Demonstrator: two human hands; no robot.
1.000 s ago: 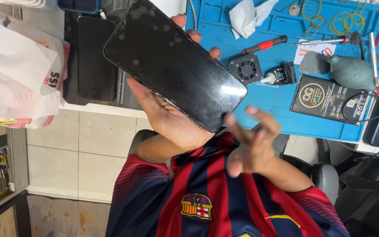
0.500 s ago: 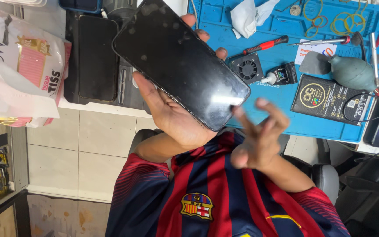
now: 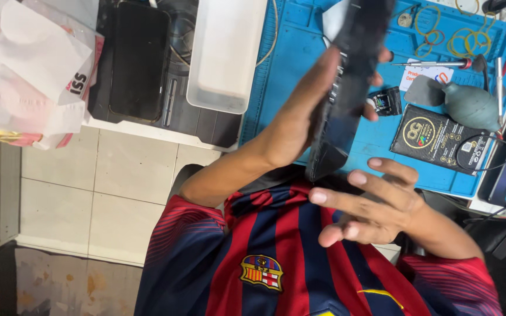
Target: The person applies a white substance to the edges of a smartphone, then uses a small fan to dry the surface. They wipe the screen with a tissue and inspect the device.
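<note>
One hand only, the left hand [image 3: 291,126], is closed around the dark phone [image 3: 346,88], held edge-on above the blue mat [image 3: 291,70]. The right hand [image 3: 370,202] is open, holding nothing. I think the phone may slip, because this grip looks narrow.

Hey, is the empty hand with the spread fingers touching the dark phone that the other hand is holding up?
Apart. The head view shows bare shirt between the right hand and the phone held by the left hand.
</note>
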